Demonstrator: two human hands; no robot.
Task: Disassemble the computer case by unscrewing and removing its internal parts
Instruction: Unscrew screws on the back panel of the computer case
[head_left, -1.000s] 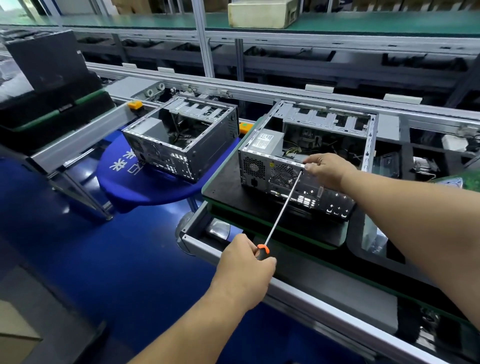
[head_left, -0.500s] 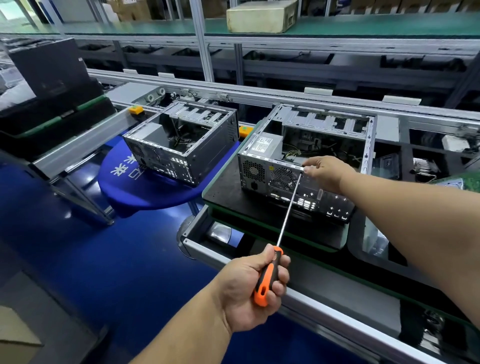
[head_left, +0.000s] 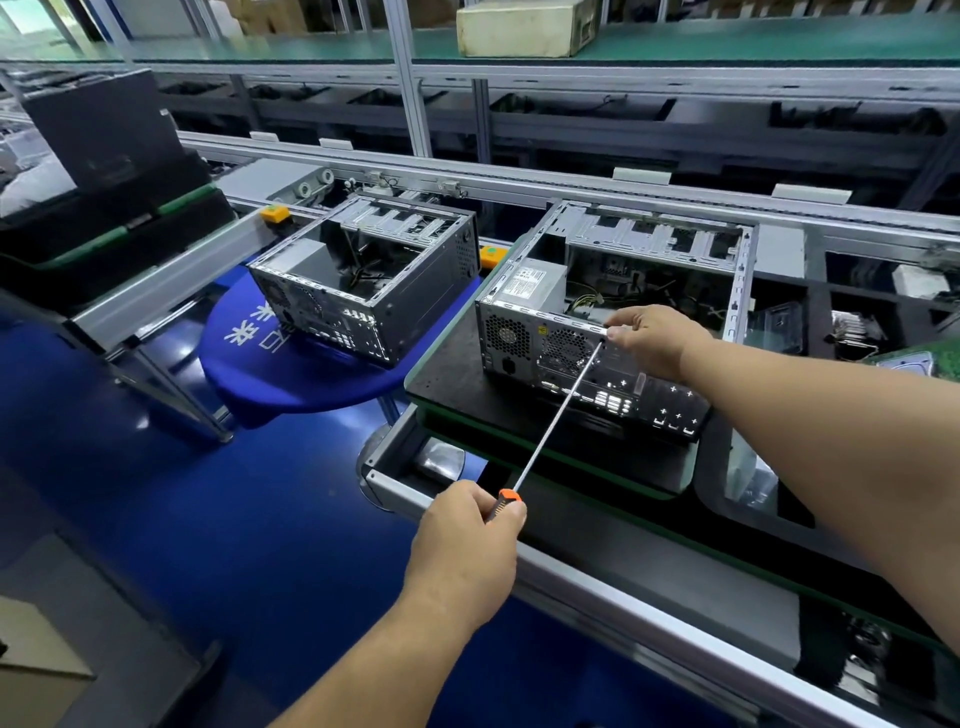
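Observation:
An open grey computer case (head_left: 524, 343) lies on a black pallet (head_left: 457, 389), rear panel facing me, with a power supply (head_left: 535, 280) and cables inside. My left hand (head_left: 467, 551) grips the orange-and-black handle of a long screwdriver (head_left: 556, 415). Its shaft runs up and right to a screw at the rear panel's top edge, beside the fan grille. My right hand (head_left: 654, 340) grips that top edge right next to the tip, fingers curled over the rim.
A second stripped case (head_left: 395, 306) sits on a round blue platform (head_left: 291, 374) to the left. Aluminium conveyor rails (head_left: 597, 587) run in front and behind. Black trays with parts (head_left: 852, 332) lie at right. A beige box (head_left: 524, 26) stands on the upper shelf.
My left hand has rolled back over the handle, hiding most of the orange grip that showed half a second ago. The tip stays on the same screw; my right hand has not moved.

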